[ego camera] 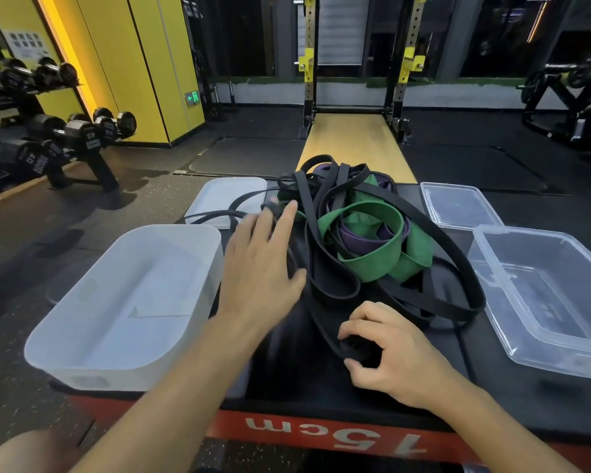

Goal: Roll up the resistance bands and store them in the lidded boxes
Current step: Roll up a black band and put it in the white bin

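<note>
Black band [324, 327], its rolled end within curled right fingers [365, 315]

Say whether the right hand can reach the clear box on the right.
Probably yes: the clear box stands open near the right hand, only low band loops lying between, though that hand grips a black band.

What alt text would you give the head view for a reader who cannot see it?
A person's right hand grips a black band from a tangled pile of black, green and purple bands; the left hand rests on it. An open white box sits left, a clear box right.
</note>
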The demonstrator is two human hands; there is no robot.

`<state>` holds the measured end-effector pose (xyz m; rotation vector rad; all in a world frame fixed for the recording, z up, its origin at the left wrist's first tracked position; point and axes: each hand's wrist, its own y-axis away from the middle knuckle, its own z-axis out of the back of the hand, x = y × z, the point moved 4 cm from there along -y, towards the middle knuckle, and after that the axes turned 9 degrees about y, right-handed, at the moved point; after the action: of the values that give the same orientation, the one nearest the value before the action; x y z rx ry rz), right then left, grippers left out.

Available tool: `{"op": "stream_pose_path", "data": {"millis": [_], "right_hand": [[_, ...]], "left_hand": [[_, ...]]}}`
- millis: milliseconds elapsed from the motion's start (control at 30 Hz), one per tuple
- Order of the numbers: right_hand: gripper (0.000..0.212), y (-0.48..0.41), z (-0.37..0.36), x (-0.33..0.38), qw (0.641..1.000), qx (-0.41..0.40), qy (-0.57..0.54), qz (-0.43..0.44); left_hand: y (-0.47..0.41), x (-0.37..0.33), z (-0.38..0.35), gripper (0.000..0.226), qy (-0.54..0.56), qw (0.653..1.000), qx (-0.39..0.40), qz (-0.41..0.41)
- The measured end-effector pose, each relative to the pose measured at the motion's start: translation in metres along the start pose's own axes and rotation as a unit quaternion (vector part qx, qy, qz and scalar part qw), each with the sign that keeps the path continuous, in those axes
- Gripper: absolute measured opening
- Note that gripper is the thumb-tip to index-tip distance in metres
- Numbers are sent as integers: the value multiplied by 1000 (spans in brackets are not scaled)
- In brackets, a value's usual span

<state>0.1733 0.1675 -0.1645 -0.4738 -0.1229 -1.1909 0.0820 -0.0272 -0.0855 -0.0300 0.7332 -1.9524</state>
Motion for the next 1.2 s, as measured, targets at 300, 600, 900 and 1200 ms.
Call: {"op": "stream_pose_path", "data": {"millis": [300, 600, 900, 1200], "right_hand": [[35, 0, -1, -1, 1000, -1, -10, -1], [37, 0, -1, -2, 1000, -2, -6, -3], [33, -1, 1, 2, 1000, -10, -12, 10], [34, 1, 2, 0, 1000, 2, -26, 8]], "left_hand": [[-58, 11, 42, 82, 162, 987, 5, 16], [-1, 8, 12, 6, 131, 988, 75, 19], [101, -29, -27, 27, 207, 949, 198, -129], [89, -24, -45, 15, 234, 950, 135, -156]]}}
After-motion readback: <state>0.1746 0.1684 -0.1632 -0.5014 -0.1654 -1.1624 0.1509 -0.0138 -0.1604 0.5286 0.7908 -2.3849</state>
